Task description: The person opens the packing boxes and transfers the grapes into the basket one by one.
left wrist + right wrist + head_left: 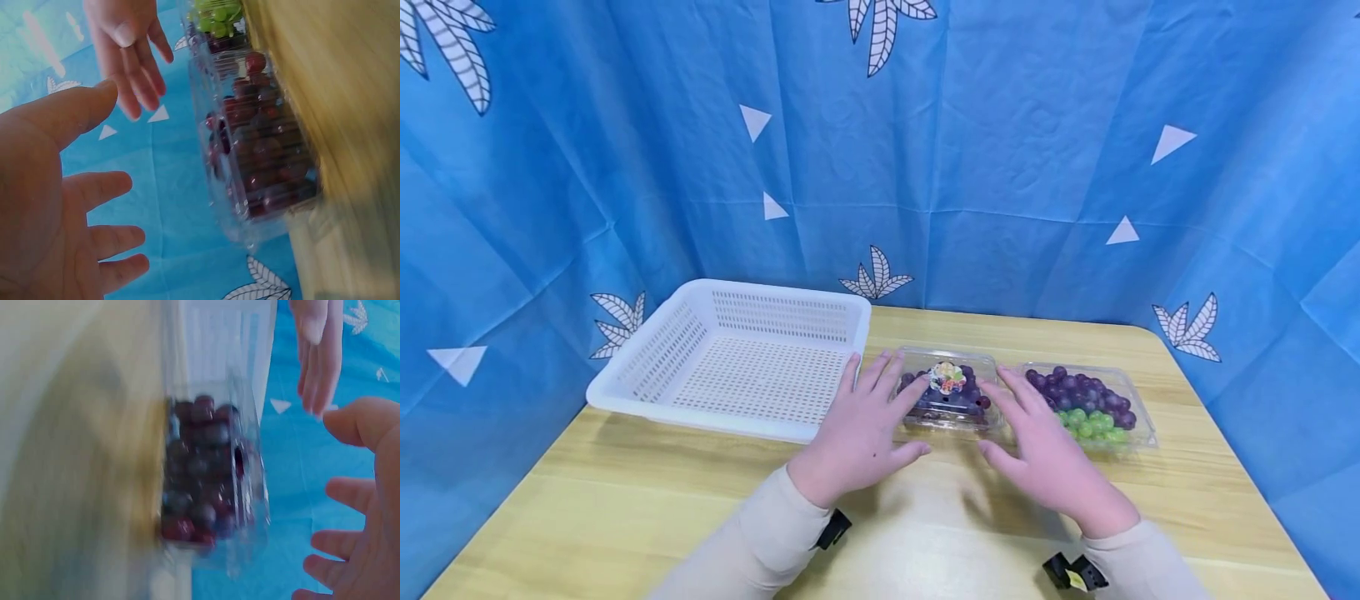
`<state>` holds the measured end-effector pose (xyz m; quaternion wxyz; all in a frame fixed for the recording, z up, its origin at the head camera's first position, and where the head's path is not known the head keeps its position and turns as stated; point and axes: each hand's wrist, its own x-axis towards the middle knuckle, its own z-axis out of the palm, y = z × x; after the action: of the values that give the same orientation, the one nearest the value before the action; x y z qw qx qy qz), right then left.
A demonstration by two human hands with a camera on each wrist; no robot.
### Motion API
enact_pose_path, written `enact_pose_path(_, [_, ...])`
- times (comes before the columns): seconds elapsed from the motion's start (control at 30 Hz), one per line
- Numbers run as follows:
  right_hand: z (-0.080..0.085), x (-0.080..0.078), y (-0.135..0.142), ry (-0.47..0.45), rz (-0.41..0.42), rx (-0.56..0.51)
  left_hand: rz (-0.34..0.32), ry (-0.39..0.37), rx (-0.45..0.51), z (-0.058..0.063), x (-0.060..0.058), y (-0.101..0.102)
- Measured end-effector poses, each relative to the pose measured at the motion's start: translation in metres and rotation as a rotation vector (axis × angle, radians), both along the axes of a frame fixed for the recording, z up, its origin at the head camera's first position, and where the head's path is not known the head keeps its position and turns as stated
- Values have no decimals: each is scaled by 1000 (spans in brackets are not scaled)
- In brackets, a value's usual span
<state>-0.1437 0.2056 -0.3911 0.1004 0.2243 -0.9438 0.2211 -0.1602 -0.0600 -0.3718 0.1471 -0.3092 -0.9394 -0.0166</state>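
Observation:
A closed clear plastic box of dark grapes (947, 400) with a round fruit sticker on its lid sits mid-table. My left hand (867, 425) hovers at its left side, fingers spread and empty. On the other side my right hand (1037, 442) reaches over the box's right edge, fingers also spread, holding nothing. Both wrist views show the hands apart from the box, with the grapes (262, 144) visible through its side wall. A second clear box (1138, 408) holding purple grapes (1082, 396) and green grapes (1093, 425) lies right of it, beyond my right hand.
A white plastic basket (730, 421) with slotted sides stands at the left of the wooden table (940, 517), its inside bare. A blue curtain (1000, 150) with white leaf and triangle prints hangs behind and on both sides.

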Motion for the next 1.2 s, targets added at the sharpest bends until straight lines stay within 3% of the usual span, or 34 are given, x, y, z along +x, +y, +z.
enact_pose_path(0.5, [-16,-4,-12,-168,-91,-291,-23,-48,-2,-16,-20,41])
enact_pose_path(0.93, [-29,-9,-18,-185,-116,-471,-2,-80,-33,-26,-38,56])
enact_pose_path(1.2, [-34,-11,-22,-244,-174,-472,4,-94,-52,-29,-47,65])
